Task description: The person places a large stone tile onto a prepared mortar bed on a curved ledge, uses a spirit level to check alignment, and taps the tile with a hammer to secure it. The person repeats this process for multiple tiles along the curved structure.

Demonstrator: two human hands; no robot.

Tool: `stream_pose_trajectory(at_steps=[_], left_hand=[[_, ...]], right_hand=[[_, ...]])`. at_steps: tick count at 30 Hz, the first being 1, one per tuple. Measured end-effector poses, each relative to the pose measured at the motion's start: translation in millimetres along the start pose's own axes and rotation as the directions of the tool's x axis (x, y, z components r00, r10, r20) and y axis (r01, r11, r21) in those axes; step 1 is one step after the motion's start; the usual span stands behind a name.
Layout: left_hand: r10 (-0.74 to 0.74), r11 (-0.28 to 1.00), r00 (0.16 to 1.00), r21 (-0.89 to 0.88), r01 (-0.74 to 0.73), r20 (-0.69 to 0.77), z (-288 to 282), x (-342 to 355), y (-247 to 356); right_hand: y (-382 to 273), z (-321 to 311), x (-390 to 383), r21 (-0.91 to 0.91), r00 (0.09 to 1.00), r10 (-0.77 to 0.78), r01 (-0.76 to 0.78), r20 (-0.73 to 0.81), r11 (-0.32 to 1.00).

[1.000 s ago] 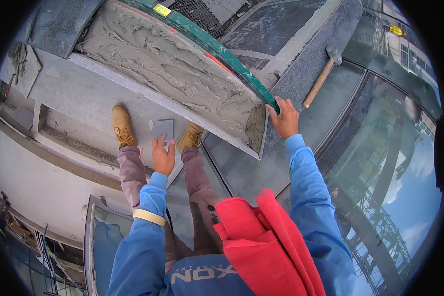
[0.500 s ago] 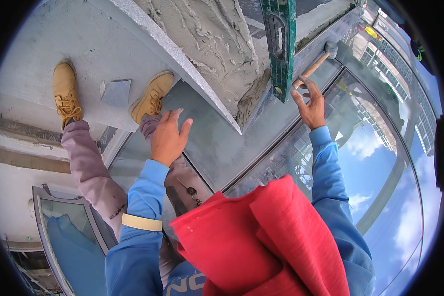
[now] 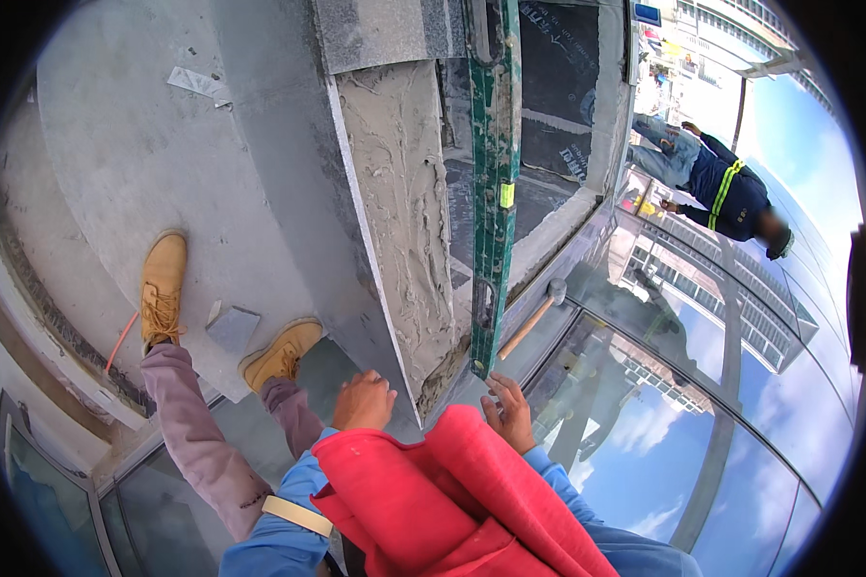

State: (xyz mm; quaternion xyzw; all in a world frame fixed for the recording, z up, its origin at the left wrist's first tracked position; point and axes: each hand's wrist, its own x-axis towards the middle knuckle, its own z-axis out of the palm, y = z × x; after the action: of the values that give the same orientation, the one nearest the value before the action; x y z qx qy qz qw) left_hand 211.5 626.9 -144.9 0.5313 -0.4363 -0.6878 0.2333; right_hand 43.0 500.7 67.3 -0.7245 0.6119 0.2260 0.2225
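Note:
My left hand is by the near corner of a grey stone slab, its fingers loosely bent with nothing seen in them. My right hand hovers by the lower end of a long green spirit level, fingers apart and curved; whether a fingertip touches it I cannot tell. The level stands along the right side of a bed of wet grey mortar, which lies beside the slab's edge. A mallet with a wooden handle and grey head rests to the right of the level. Red cloth hides part of both forearms.
Glass panels fill the right side, mirroring sky and buildings. A co-worker in a dark top with a bright stripe is at the upper right. Broken tile pieces lie between my boots. A grey stone piece caps the mortar's far end.
The view has swung toward the far end, bringing more of the level and the co-worker in. My left hand's fingers are more bent; both hands appear lower in the picture.

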Motion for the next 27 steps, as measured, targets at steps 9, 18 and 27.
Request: stream_pose_trajectory(at_steps=[9,18,27], left_hand=[[0.040,0.995,0.990,-0.089,-0.053,-0.139,-20,2,12],[0.094,0.995,0.985,-0.014,-0.097,-0.141,-21,2,11],[0.066,0.994,0.976,0.099,-0.046,-0.205,-23,-18,-12]], right_hand=[[-56,-19,30,-0.061,0.998,-0.068,0.068,-0.008,0.996],[-78,-17,97,-0.317,0.950,-0.234,0.162,-0.205,0.935],[-44,-24,193,0.115,0.970,0.173,-0.155,-0.172,0.981]])
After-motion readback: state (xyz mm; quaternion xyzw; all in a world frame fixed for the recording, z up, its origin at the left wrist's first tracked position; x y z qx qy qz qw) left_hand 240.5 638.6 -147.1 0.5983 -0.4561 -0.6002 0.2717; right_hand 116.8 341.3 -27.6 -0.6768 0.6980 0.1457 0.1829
